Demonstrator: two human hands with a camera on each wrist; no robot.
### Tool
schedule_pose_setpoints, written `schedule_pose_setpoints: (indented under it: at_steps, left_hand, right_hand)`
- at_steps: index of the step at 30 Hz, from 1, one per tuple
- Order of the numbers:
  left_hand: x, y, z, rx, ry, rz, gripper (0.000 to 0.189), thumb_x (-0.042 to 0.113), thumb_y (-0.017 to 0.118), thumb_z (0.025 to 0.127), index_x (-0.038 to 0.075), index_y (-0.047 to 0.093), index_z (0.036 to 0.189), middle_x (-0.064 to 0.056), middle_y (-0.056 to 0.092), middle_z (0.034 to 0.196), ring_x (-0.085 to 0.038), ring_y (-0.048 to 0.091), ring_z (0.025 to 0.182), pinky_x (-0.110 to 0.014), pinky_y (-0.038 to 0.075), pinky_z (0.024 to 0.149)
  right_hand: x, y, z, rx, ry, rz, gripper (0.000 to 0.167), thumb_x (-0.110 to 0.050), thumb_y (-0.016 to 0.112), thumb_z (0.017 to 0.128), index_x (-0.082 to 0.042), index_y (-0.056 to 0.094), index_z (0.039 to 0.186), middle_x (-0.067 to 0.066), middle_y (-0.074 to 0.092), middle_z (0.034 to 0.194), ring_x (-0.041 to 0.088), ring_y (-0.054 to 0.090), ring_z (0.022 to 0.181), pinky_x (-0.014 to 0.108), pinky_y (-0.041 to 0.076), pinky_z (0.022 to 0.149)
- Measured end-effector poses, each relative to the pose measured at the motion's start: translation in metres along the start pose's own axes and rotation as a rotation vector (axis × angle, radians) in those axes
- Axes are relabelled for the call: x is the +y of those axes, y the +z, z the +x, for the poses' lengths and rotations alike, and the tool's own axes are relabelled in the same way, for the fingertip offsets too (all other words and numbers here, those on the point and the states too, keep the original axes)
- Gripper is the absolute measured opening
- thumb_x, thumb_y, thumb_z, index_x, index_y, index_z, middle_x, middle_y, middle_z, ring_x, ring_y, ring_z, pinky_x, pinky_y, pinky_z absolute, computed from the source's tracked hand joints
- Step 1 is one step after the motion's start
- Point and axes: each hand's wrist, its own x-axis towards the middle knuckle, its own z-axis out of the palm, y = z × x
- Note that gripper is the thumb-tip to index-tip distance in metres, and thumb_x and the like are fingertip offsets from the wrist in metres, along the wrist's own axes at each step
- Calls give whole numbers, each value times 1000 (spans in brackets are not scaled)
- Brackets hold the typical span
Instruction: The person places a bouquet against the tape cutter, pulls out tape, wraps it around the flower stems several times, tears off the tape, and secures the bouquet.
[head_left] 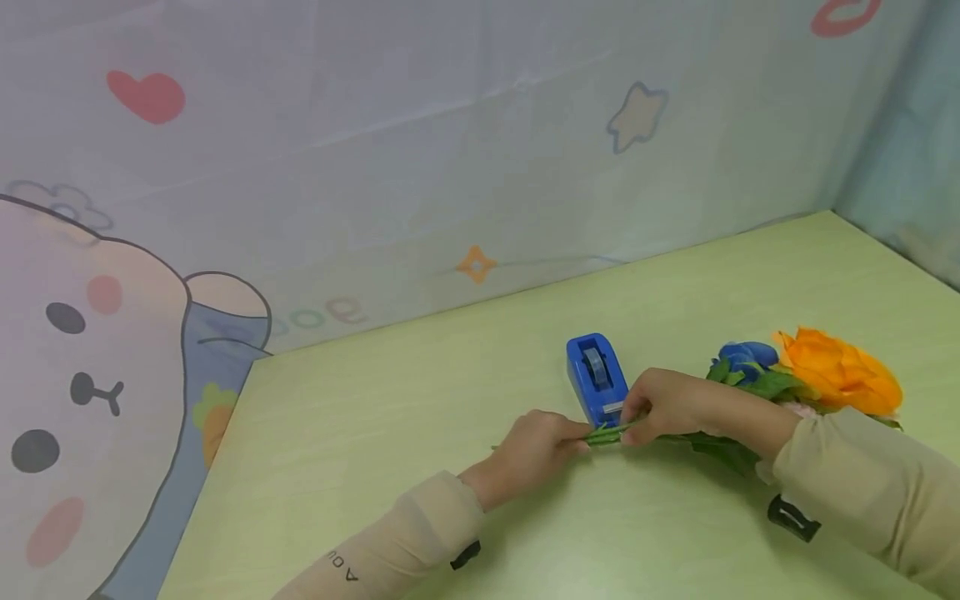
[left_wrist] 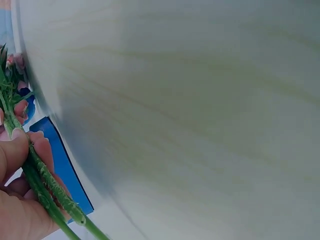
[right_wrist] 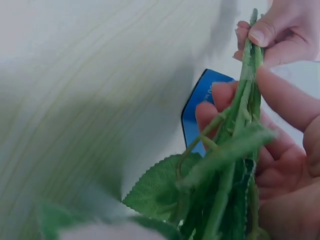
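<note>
A bunch of flowers lies sideways over the table, with a large orange bloom (head_left: 840,371), a blue bloom (head_left: 745,358) and green leaves (right_wrist: 162,187) at its right end. My left hand (head_left: 528,454) pinches the green stems (left_wrist: 45,187) near their cut ends, thumb on top. Closer to the blooms, my right hand (head_left: 663,406) holds the same stems (right_wrist: 242,100) between thumb and curled fingers. A shiny, see-through band shows on the stems between the hands in the right wrist view. Just behind the stems stands a blue tape dispenser (head_left: 596,375) holding a clear roll.
The pale green table (head_left: 390,400) carries these things. A light cloth backdrop (head_left: 375,167) with cartoon prints, including a bear (head_left: 112,333), rises along the table's back and left edges. Another cloth (head_left: 911,167) hangs at the right.
</note>
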Motion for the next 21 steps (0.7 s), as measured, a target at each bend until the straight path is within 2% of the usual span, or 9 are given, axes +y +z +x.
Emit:
schedule_pose_setpoints:
  at_steps: [6,13,21]
  left_hand:
    - [-2,4,0,-14,-29,-77,23,14,62,89,5,69,109,-4,70,99,-7,64,88,-11,44,76]
    - [-4,5,3,-47,-65,-137,20,15,60,91,7,70,106,1,70,97,2,58,83,-11,43,76]
    - [-6,4,7,-121,-126,-216,28,18,48,98,8,64,119,-1,65,113,-2,56,102,-16,42,87]
  right_hand:
    - [0,7,-3,148,-33,-125,9,-13,76,77,-7,71,81,-4,61,71,12,49,62,28,43,54]
    - [2,17,-5,308,-78,-228,8,-14,80,71,-13,72,74,-6,66,73,9,51,63,29,43,55]
    - [8,26,-7,409,-138,-270,8,-13,80,71,-12,73,76,-5,67,74,9,55,65,29,45,56]
